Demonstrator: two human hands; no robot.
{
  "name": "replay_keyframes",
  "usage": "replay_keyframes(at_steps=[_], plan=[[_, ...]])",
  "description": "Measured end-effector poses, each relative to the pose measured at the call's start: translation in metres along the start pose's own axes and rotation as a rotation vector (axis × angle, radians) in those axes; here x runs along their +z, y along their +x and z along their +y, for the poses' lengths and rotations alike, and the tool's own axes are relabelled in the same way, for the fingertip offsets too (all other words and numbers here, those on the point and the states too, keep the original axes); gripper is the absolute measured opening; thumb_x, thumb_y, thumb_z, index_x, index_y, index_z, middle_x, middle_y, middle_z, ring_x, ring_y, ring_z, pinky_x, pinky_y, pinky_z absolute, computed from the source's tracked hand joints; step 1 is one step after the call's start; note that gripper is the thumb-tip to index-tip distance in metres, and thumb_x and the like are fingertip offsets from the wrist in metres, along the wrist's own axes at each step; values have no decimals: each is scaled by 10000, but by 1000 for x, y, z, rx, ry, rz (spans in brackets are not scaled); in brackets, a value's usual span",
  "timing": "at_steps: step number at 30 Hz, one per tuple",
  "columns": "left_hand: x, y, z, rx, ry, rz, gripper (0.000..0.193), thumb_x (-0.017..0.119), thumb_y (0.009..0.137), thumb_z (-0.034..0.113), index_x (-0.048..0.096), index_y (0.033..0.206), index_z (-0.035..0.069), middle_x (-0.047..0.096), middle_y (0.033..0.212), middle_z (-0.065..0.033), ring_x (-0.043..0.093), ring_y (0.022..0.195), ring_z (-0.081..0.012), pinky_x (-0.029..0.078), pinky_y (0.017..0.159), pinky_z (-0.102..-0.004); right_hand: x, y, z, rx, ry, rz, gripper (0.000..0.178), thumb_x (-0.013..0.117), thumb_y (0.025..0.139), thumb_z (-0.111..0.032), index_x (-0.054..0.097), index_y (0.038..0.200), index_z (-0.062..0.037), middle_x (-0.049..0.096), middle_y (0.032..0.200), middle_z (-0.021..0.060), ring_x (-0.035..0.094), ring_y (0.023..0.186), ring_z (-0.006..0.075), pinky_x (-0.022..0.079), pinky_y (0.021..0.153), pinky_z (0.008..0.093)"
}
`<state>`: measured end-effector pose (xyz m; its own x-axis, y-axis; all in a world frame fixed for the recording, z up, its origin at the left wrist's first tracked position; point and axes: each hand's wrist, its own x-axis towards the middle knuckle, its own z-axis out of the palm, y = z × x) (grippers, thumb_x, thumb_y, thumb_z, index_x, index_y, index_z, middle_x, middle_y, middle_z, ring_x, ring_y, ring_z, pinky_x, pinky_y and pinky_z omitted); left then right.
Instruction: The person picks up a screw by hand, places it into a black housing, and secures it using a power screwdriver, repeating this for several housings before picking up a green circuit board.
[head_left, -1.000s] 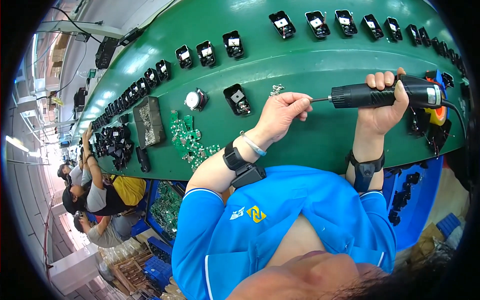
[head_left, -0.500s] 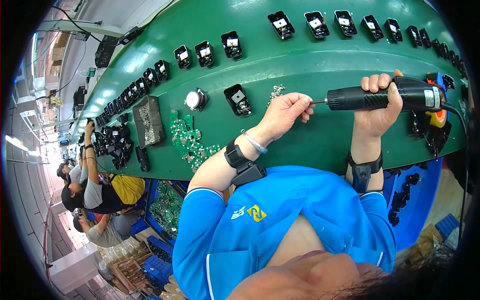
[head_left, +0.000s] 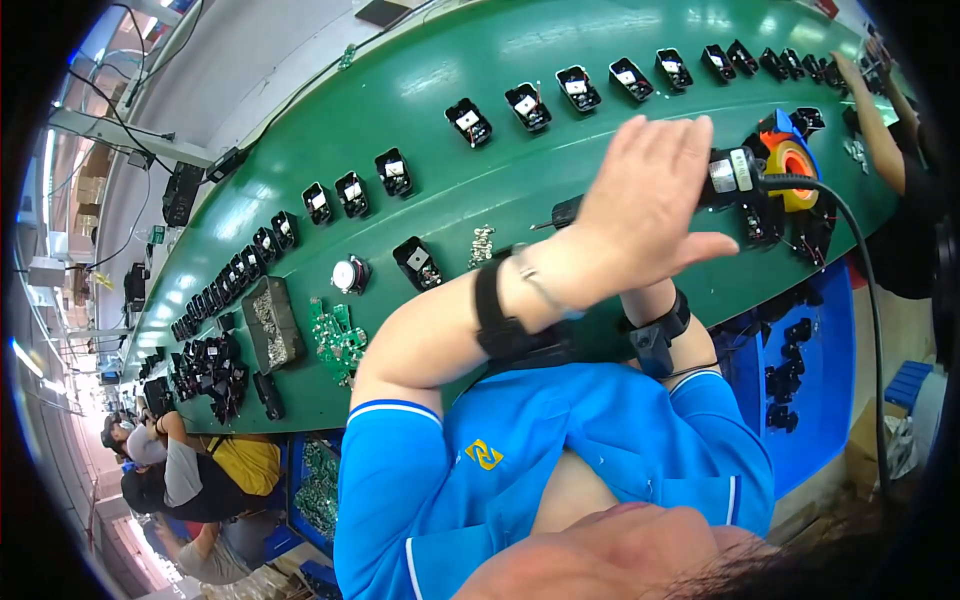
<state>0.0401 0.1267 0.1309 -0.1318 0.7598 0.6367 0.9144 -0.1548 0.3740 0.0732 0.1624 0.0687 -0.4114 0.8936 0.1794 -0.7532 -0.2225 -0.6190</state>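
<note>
My left hand is raised over the bench with its fingers stretched out and the thumb apart, holding nothing. It hides my right hand, whose forearm reaches up behind it. An electric screwdriver, black with a thin bit, sticks out on both sides of my left hand; my right arm leads to it, but the fingers round it are hidden. Left of my hands stand an open black housing with a white part inside and a pile of small metal parts. A round speaker-like part lies further left.
Rows of black housings line the green bench. Green circuit boards, a tray of small metal parts and tape in a dispenser stand nearby. The screwdriver cord hangs at right. Co-workers sit on both sides.
My left hand has left the screwdriver's bit, moved right and upward, and opened in front of my right hand. The screwdriver has shifted left in the picture. The whole view has turned somewhat.
</note>
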Motion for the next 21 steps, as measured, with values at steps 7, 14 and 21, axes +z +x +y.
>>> replay_keyframes(at_steps=[7, 14, 21], plan=[[14, 4, 11, -26, 4, 160, 538, 650, 590, 324, 431, 975, 17, 527, 844, -98, 516, 809, -241, 308, 836, -415, 8, -8, 9, -66, -2, -35, 344, 479, 730, -10, 342, 1046, -9, 471, 684, 65, 469, 606, 153, 413, 589, 341], [15, -1, 12, -41, -85, 208, 481, 664, 555, 241, 472, 950, 47, 540, 843, -82, 525, 824, -229, 299, 858, -417, 11, -21, 25, -55, 1, -81, 339, 477, 733, -18, 343, 1044, -11, 473, 685, 66, 469, 605, 154, 410, 596, 342], [14, -3, 15, -57, -140, 134, 492, 654, 522, 203, 479, 954, 46, 543, 851, -72, 526, 834, -218, 292, 871, -423, 3, -12, 16, -170, -24, -31, 334, 475, 736, -27, 345, 1042, -13, 476, 685, 67, 468, 604, 155, 407, 603, 343]])
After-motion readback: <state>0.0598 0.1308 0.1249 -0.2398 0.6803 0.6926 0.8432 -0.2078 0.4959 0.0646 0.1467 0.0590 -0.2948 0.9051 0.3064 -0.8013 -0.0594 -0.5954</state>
